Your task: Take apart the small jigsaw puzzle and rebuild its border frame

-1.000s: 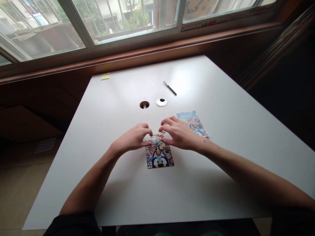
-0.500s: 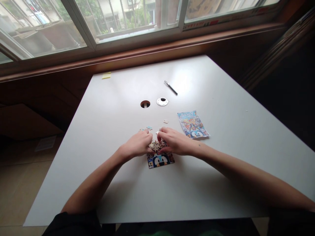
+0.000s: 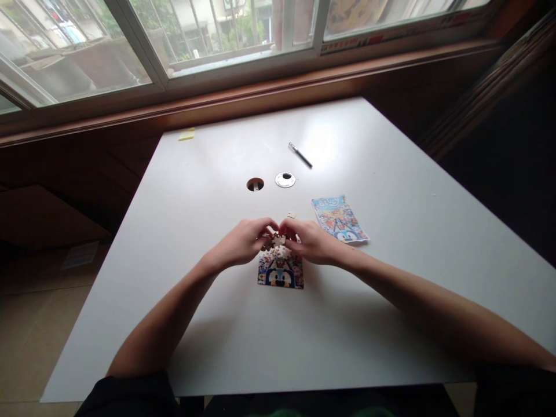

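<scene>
A jigsaw puzzle (image 3: 281, 278) with a blue cartoon dog's face lies joined together on the white table in front of me. At its upper edge is a heap of loose puzzle pieces (image 3: 278, 241), mostly pale backs up. My left hand (image 3: 251, 240) curls round the heap from the left, fingers bent over the pieces. From the right, my right hand (image 3: 309, 241) closes on the same heap, thumb and fingers gripping pieces. The two hands' fingertips nearly meet above it. Between and behind the fingers, part of the puzzle is hidden.
One loose piece (image 3: 292, 215) lies beyond my hands. A picture sheet (image 3: 340, 219) with the same dog is to the right. Farther back are a black pen (image 3: 300, 155), a round metal cover (image 3: 285, 180), a cable hole (image 3: 255, 185) and a yellow sticky note (image 3: 186, 134).
Both hands have moved slightly up and away from me, gathering the loose pieces between them. More of the joined puzzle shows, and its near edge sits a little farther away.
</scene>
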`<state>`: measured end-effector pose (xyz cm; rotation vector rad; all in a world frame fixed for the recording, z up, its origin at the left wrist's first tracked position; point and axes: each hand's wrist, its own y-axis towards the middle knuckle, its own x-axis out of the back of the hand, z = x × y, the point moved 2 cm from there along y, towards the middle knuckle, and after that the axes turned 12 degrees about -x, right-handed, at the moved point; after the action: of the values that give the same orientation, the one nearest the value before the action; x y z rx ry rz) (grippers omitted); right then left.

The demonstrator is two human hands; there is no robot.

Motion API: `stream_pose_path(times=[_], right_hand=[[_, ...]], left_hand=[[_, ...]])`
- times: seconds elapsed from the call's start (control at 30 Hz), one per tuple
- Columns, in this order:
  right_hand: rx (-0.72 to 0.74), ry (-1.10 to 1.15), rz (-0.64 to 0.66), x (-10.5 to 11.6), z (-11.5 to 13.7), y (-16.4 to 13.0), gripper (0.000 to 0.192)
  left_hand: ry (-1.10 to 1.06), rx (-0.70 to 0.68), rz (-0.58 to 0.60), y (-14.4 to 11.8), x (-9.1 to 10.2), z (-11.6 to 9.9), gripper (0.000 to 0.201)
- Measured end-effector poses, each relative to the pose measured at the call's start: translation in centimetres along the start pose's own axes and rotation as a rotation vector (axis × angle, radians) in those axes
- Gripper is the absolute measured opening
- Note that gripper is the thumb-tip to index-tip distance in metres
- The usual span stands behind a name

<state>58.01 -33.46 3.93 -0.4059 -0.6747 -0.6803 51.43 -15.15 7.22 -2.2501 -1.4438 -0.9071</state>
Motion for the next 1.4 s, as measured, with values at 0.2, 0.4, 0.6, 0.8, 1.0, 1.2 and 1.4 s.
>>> stream_pose_path(times=[0.2, 0.4, 0.6, 0.8, 1.0, 1.2, 1.4], right_hand=[[-0.072, 0.116, -0.011, 0.3, 0.0, 0.0, 0.013], [-0.142, 0.198, 0.005, 0.6, 0.2, -0.1, 0.014], [-0.171, 0.308, 0.044, 0.5, 0.2, -0.1, 0.019], [-0.206, 0.583, 0.132, 0.2, -0.1, 0.1, 0.021], [-0.183, 0.552, 0.118, 0.3, 0.0, 0.1, 0.018], [-0.213, 0.574, 0.138, 0.1, -0.1, 0.0, 0.02], [-0.178, 0.48, 0.064, 0.5, 0.5, -0.1, 0.023]], left_hand=[[-0.215, 0.069, -0.021, 0.0, 0.1, 1.7, 0.04], [-0.246, 0.082, -0.044, 0.3, 0.2, 1.5, 0.025], [-0.302, 0.09, -0.076, 0.6, -0.2, 1.0, 0.021], [-0.328, 0.079, -0.159, 0.7, -0.3, 1.1, 0.018], [-0.387, 0.051, -0.187, 0.8, -0.2, 1.2, 0.019], [-0.413, 0.033, -0.221, 0.7, -0.2, 1.0, 0.02], [-0.338, 0.062, -0.204, 0.5, 0.0, 0.9, 0.023]])
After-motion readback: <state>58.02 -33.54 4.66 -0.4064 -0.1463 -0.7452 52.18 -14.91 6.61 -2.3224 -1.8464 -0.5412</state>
